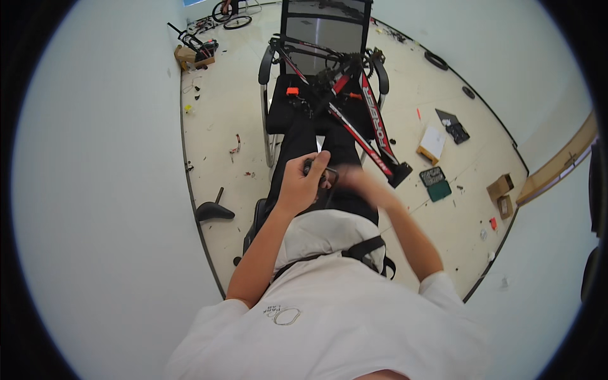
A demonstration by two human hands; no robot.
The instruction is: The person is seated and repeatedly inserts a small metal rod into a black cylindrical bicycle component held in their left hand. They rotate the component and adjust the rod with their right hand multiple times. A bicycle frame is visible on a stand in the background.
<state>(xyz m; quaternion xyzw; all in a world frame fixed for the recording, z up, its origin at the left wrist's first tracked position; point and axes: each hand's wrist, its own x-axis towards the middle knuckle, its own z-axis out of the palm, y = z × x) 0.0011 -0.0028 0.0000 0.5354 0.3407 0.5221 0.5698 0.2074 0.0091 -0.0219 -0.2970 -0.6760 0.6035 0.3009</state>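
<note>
My left hand is closed in front of my lap, thumb up, around a small black bicycle part whose exact kind I cannot make out. Beside it, a thin dark bent rod, shaped like a hex key, shows between my hands. My right hand is close to the rod's right side, smeared by motion, so its fingers cannot be read. Beyond my hands a red, black and white bicycle frame leans over a black chair, its crank end near the backrest.
On the chair seat lie a red-orange object and an orange-handled tool. A bicycle saddle is on the floor at left. At right are a green tool case, a black case, and cardboard boxes. Bicycle wheels lie far back.
</note>
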